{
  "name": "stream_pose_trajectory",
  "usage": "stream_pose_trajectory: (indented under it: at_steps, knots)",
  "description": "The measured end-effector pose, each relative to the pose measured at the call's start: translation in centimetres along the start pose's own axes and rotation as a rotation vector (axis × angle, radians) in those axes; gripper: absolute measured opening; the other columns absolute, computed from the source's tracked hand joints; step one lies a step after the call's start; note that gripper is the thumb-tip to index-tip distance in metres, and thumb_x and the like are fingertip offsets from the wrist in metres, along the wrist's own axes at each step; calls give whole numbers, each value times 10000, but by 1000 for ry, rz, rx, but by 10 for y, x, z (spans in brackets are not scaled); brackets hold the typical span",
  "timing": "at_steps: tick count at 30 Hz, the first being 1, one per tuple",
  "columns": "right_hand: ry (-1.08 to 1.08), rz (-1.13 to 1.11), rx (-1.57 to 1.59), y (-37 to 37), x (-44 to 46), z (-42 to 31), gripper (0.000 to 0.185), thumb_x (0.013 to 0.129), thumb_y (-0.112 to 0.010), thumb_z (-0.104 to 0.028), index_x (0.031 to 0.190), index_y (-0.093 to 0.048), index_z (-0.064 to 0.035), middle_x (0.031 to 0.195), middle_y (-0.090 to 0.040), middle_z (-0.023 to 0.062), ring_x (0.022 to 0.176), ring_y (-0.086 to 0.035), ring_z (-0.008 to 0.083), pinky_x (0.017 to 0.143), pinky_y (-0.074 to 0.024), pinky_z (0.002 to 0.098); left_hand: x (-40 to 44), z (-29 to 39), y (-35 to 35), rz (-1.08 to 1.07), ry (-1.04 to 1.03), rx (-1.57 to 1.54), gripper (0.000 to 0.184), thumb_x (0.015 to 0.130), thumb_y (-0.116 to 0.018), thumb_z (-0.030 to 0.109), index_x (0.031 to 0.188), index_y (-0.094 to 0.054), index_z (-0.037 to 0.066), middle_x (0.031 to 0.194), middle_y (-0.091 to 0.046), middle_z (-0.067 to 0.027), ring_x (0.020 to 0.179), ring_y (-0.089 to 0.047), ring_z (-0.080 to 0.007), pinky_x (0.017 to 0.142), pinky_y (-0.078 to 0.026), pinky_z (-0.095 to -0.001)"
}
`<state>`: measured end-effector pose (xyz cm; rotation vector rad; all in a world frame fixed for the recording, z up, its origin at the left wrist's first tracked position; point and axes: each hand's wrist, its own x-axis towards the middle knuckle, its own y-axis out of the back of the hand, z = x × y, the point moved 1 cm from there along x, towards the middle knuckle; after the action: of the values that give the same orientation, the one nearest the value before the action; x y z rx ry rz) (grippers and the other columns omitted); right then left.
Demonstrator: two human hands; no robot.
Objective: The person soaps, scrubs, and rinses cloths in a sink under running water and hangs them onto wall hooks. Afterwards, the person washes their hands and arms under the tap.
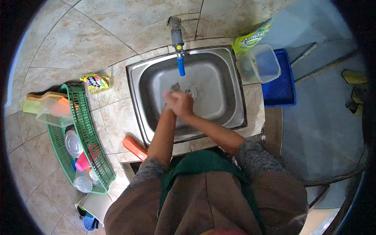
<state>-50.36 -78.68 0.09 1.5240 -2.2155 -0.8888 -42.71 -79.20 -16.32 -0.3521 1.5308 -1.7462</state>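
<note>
Both my hands are pressed together over the steel sink (pixel 211 105), below the faucet (pixel 178 51) with its blue spout. My right hand (pixel 183 103) lies over my left hand (pixel 169 102) and covers most of it. Motion smears the fingers of both, so their pose is unclear, and no object shows between them. The drain (pixel 191 92) is just behind my right hand. I cannot make out whether water runs from the spout.
Left of the sink are a yellow sponge pack (pixel 96 82), an orange-handled brush (pixel 134 148) and a green dish rack (pixel 84 125) holding dishes. At right stand a clear plastic container (pixel 268 64), a green-yellow pouch (pixel 250 39) and a blue tray (pixel 285 92).
</note>
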Motion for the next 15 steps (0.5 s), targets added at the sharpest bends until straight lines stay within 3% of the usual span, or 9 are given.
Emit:
stream_pose_trajectory:
  at_steps: [1,4,7,10,12,14,15]
  knots:
    - [-5,-70,3,-2,-2,2,489,851,-562,-459,624,-622,-30,580,-586,194,614,-611,361,662,-454,468,-4,-3,-10,105,-56,38,438,962,-350,450,1012,-569,74,876,-596,-62,705,-568,-240,633,-485,-372]
    - [-239,-109,180,21,33,14,474,846,-566,-445,636,-631,-25,640,-603,219,666,-627,365,673,-460,478,-21,6,-130,695,-47,222,384,966,-383,381,1032,-569,52,896,-603,-84,711,-578,-247,656,-489,-374]
    - [-231,-121,132,14,32,21,480,867,-537,-439,688,-647,-8,692,-610,245,698,-628,372,691,-463,477,-16,18,-67,404,-90,109,378,949,-448,377,1035,-570,29,901,-606,-87,729,-577,-234,674,-491,-373]
    - [-230,-144,78,-5,20,43,492,889,-508,-433,739,-663,9,744,-617,271,730,-630,380,709,-466,476,-22,9,-105,830,16,489,404,929,-492,400,1058,-567,24,892,-605,-77,746,-575,-229,648,-492,-354]
    - [-87,161,54,-40,12,69,457,860,-548,-407,671,-636,-1,669,-601,226,653,-597,367,678,-443,476,-22,10,-119,803,40,418,404,926,-500,395,1071,-565,23,905,-608,-76,757,-578,-217,665,-493,-348]
    - [-58,215,8,-45,11,67,432,853,-557,-399,674,-625,-11,684,-601,205,659,-584,360,686,-433,476,-23,21,-116,648,56,316,405,922,-509,390,1085,-563,23,917,-611,-75,769,-581,-206,682,-493,-341]
    - [-95,114,-33,-43,15,72,422,861,-546,-403,713,-627,-16,738,-607,206,704,-586,361,708,-435,476,-24,23,-115,620,67,308,405,920,-514,387,1092,-562,23,924,-612,-75,775,-582,-200,691,-493,-337]
